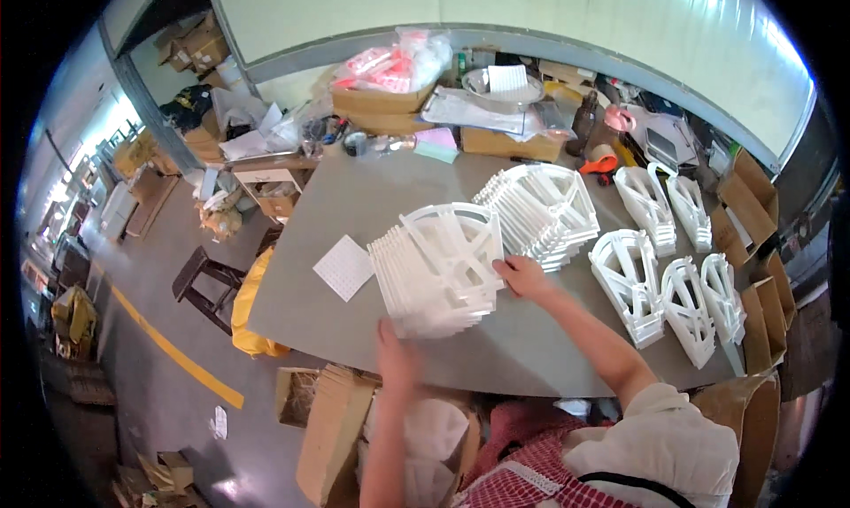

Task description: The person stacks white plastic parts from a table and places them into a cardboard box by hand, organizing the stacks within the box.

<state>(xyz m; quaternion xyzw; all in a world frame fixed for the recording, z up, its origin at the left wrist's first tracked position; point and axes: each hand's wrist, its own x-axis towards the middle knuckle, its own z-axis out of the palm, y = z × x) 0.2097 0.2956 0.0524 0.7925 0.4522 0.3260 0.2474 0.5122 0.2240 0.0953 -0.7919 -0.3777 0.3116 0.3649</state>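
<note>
A fanned stack of white plastic arch-shaped frames (438, 265) lies on the grey table (354, 198). My left hand (396, 353) grips the stack's near left corner at the table's front edge. My right hand (524, 276) presses on the stack's right side. A second fanned stack of the same white frames (540, 205) lies just beyond my right hand.
More white frame stacks (660, 282) stand at the right, near open cardboard boxes (753, 207). A small white dotted sheet (343, 266) lies left of the stack. Boxes, papers, bags and a bottle crowd the table's far edge. A dark stool (205, 282) and cartons stand on the floor.
</note>
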